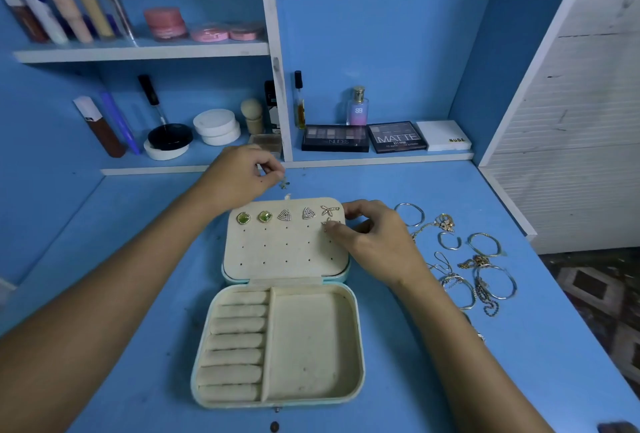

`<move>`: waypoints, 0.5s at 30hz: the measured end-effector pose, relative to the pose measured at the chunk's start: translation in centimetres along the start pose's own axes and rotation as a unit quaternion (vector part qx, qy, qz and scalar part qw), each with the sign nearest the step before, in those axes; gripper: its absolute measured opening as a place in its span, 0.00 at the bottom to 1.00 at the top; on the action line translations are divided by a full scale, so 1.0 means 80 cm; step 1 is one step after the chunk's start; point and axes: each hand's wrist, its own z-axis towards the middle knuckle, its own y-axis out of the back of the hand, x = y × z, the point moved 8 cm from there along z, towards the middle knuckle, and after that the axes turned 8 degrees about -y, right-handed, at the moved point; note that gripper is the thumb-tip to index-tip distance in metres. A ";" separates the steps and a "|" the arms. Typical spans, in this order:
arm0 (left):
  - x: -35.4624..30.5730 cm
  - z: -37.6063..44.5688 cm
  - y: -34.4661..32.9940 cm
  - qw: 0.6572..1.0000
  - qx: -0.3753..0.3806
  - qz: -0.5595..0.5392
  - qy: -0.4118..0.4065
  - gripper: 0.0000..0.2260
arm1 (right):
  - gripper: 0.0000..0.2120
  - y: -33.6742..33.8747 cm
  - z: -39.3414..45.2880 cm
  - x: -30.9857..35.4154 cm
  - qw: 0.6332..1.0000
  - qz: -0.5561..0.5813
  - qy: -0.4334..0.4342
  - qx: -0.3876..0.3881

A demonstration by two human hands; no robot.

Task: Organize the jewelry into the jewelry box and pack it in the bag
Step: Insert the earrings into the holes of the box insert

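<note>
Jewelry box lies open on blue worktop, lid panel at far side. Five stud earrings sit in top row of lid panel. Right hand at panel's right edge, fingers pinching sixth earring against panel. Left hand above panel's far left corner, fingers curled, pinching small piece; kind unclear. Bangles and chains lie right of box.
</note>
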 end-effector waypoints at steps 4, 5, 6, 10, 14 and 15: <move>0.008 0.024 -0.026 0.998 0.060 0.035 -0.002 0.03 | 0.06 0.000 0.001 -0.001 1.000 -0.003 -0.001 0.002; 0.009 0.028 -0.031 0.997 0.067 0.040 -0.002 0.03 | 0.06 0.000 0.002 -0.001 1.000 -0.004 -0.001 0.002; 0.010 0.031 -0.034 0.996 0.072 0.044 -0.001 0.03 | 0.06 0.000 0.002 -0.001 1.000 -0.005 -0.001 0.001; 0.015 0.042 -0.045 0.994 0.089 0.061 0.005 0.04 | 0.07 0.001 0.002 -0.002 1.000 -0.010 -0.001 0.000; 0.017 0.048 -0.047 0.991 0.101 0.089 0.014 0.02 | 0.06 0.002 0.001 0.000 1.000 -0.013 0.002 -0.002; 0.017 0.049 -0.047 0.990 0.104 0.097 0.018 0.02 | 0.06 0.002 0.001 0.000 1.000 -0.013 0.002 -0.002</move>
